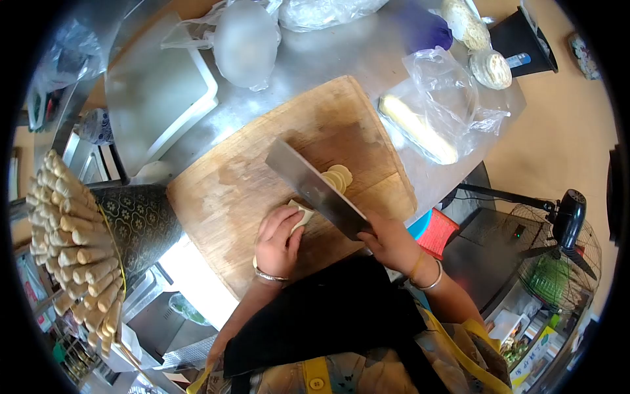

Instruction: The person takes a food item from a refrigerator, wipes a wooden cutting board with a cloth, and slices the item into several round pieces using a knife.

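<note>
My left hand (277,241) is closed over a pale, whitish log-shaped piece (300,214) and presses it on the wooden cutting board (226,174). Its cut end shows past my fingertips; the rest is under the hand. My right hand (392,244) grips a broad-bladed cleaver (314,186), whose blade slants across the board just right of the piece. Beyond the blade lie several thin round slices (341,175), overlapping each other. Whether the edge touches the board or the piece, I cannot tell.
A pale yellow log in clear plastic (420,128) lies right of the board. A white tray (203,85) stands at back left. Bundled wooden sticks (85,246) stand beside a patterned container (141,226). A fan (569,223) is at right.
</note>
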A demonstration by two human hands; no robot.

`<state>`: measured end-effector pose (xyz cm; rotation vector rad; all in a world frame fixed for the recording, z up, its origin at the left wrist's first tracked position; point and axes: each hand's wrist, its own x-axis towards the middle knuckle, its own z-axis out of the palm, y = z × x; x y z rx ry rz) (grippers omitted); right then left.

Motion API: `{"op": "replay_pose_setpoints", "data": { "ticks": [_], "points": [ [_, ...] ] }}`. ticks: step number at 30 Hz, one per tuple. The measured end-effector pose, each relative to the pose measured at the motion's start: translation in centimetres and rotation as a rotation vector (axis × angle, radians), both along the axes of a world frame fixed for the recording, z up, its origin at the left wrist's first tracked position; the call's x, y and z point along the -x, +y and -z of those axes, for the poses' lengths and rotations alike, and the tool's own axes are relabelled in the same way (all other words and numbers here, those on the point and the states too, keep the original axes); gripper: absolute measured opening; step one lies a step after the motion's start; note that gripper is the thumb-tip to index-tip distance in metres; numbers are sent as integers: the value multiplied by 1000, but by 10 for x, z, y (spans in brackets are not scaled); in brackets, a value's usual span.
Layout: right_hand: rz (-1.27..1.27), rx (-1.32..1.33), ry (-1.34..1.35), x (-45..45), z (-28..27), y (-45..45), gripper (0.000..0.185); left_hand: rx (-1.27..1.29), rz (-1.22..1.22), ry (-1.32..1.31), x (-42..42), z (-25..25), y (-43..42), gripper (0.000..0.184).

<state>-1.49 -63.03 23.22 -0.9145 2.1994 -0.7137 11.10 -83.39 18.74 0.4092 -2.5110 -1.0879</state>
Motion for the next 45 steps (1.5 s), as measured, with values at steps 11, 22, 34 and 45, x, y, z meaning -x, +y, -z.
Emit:
{"op": "replay_pose_setpoints", "data": {
  "ticks": [11,22,34,45],
  "points": [
    [179,288,-96,2,-26,21,29,-104,-38,-57,-5,-3,1,32],
    [24,-114,70,-24,-40,20,15,15,5,-36,-6,1,4,30],
    [-215,-165,331,-32,-56,26,20,160,56,-24,-11,9,4,21],
    [-232,-187,239,-30,-49,25,19,158,62,-60,-9,7,5,22]
  ]
}}
